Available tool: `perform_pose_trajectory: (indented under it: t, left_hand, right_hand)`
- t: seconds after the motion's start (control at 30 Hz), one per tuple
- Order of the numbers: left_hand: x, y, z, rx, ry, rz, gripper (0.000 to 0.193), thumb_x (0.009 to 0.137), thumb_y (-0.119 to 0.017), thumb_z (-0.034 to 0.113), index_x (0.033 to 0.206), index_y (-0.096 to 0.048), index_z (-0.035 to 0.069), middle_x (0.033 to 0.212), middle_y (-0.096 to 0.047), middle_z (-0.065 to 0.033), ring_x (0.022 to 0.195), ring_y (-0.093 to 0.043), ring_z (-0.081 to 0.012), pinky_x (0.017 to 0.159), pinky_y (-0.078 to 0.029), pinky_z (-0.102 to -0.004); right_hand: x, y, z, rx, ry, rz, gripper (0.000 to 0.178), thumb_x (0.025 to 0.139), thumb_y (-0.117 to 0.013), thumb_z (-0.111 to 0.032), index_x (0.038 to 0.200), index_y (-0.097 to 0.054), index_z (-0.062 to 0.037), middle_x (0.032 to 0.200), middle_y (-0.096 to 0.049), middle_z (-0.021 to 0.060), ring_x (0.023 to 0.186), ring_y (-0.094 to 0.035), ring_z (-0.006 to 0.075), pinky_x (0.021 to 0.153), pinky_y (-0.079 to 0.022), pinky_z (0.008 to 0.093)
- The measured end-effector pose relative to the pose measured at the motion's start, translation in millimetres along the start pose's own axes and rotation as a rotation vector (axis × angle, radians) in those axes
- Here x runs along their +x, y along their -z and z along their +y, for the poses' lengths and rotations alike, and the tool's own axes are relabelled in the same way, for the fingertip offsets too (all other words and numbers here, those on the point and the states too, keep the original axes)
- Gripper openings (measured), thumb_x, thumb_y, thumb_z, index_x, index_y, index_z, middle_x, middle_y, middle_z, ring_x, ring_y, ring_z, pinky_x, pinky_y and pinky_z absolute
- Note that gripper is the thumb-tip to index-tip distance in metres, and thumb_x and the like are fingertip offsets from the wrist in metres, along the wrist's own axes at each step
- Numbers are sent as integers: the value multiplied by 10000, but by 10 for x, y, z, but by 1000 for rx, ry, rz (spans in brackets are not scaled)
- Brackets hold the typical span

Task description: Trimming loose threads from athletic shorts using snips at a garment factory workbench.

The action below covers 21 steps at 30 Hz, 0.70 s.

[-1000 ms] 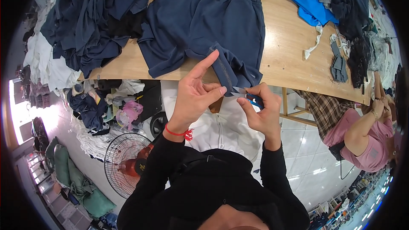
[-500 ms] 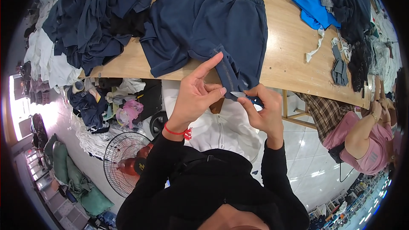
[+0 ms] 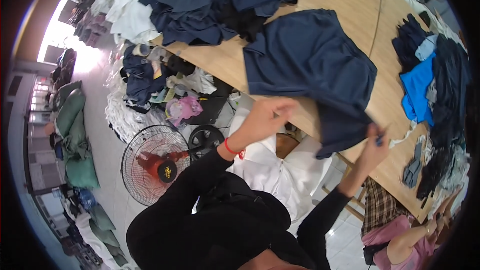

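Note:
Dark navy shorts (image 3: 305, 55) lie spread on the table, waistband toward the far right, with one leg (image 3: 342, 125) hanging over the near edge. My left hand (image 3: 265, 120), a red string on its wrist, is in front of that edge, apart from the shorts; its blurred fingers are partly extended and nothing shows in them. My right hand (image 3: 372, 152) is closed beside the corner of the hanging leg. Between its fingers shows a small dark-blue piece (image 3: 379, 140), seemingly the handle of thread snips; motion blur hides the blade and whether the fingertips also grip the hem.
A heap of navy garments (image 3: 205, 5) covers the table's far left. Blue and black clothes (image 3: 420, 90) and scraps lie at the right. Below stand a fan (image 3: 155, 165) and piled cloth (image 3: 145, 80). A person in pink (image 3: 400, 245) sits at the lower right.
My left hand has let go of the shorts' hem. My right hand, which pinched a small pointed blade there, has moved right. The view has turned, and the hanging leg has swung out.

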<state>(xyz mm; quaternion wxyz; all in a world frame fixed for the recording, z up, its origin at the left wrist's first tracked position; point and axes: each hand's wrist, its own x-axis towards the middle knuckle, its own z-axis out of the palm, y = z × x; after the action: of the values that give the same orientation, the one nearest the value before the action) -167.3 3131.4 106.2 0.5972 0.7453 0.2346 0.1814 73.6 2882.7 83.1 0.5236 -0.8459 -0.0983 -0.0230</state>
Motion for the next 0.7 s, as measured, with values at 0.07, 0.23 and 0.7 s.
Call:
perform_pose_trajectory:
  t: [0.07,0.23,0.7]
  left_hand:
    - [2,207,-133,444,-137,225,258,894,-743,41,1150,-752,12,1115,-726,-158,1051,-695,-316,929,-542,-405]
    - [-177,550,-581,629,-98,438,405,763,-735,-30,1156,-709,66,1176,-595,-150,1149,-568,-375,1003,-473,-442]
    - [432,786,-958,527,-26,482,112,932,-755,76,978,-748,-26,848,-736,-122,833,-698,-248,791,-554,-368]
  right_hand:
    - [464,66,90,-107,163,203,207,997,-784,-157,1103,-765,20,990,-771,73,910,-683,142,824,-547,299]
    - [18,-334,-581,44,308,-106,132,1025,-707,-97,1105,-748,-1,990,-782,75,935,-718,160,862,-566,308]
    - [-1100,-1200,-181,-70,260,-294,142,860,-791,-81,968,-736,-7,900,-672,177,833,-673,415,717,-524,482]
